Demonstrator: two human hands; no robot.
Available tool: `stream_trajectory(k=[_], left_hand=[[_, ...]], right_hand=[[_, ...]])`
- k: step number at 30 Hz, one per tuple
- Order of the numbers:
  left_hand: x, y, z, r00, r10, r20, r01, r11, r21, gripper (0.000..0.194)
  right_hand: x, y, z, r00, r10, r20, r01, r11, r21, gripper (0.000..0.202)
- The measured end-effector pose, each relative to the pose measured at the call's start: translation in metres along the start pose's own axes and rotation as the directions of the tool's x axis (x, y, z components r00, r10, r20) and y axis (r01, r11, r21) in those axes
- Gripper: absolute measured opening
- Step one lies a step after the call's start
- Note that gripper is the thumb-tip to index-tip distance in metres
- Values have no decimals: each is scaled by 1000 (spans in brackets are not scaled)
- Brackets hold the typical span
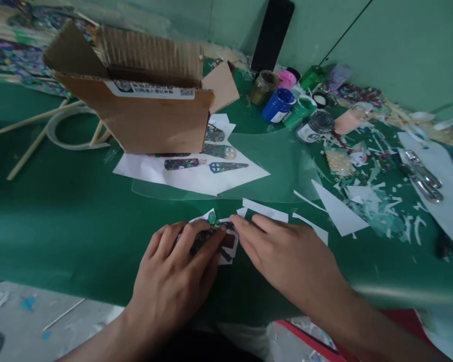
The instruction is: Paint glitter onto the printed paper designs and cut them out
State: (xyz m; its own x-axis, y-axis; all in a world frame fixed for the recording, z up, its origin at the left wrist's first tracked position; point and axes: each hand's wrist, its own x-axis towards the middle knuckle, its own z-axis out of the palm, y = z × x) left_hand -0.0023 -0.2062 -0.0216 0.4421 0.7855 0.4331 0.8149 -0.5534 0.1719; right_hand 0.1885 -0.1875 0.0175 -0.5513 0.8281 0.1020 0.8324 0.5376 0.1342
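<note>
A small white paper piece with dark, patterned printing (229, 241) lies on the green table top, mostly covered by fingers. My left hand (177, 266) is bent over its left part and presses it down, thumb and forefinger close together. From the right, my right hand (283, 251) has its fingers pressed together with the tips at the paper's upper right edge; its thumb is hidden. A green bit of decoration (212, 218) shows just beyond the left fingertips. Beside the right fingers lie white paper strips (266, 210).
Behind the hands, a printed sheet (226, 182) lies partly under an open cardboard box (162, 118). Paint jars (279, 104) stand at the back. To the right are paper scraps (337, 208) and nail clippers (423, 176). A tape roll (55, 133) and sticks (33, 151) lie left.
</note>
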Motion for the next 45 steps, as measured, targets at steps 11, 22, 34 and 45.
stream_trajectory(k=[11, 22, 34, 45], left_hand=[[-1, 0, -1, 1000, -3, 14, 3, 1000, -3, 28], [-1, -1, 0, 999, 4, 35, -4, 1000, 10, 31], [0, 0, 0, 1000, -2, 31, 2, 1000, 10, 31], [0, 1, -1, 998, 16, 68, -19, 999, 47, 37]], right_hand=[[-1, 10, -3, 994, -110, 4, 110, 994, -22, 35], [-4, 19, 1, 988, -153, -16, 152, 986, -69, 33], [-4, 24, 3, 983, -184, -25, 181, 980, -77, 34], [20, 61, 9, 848, -519, -109, 504, 853, -136, 36]])
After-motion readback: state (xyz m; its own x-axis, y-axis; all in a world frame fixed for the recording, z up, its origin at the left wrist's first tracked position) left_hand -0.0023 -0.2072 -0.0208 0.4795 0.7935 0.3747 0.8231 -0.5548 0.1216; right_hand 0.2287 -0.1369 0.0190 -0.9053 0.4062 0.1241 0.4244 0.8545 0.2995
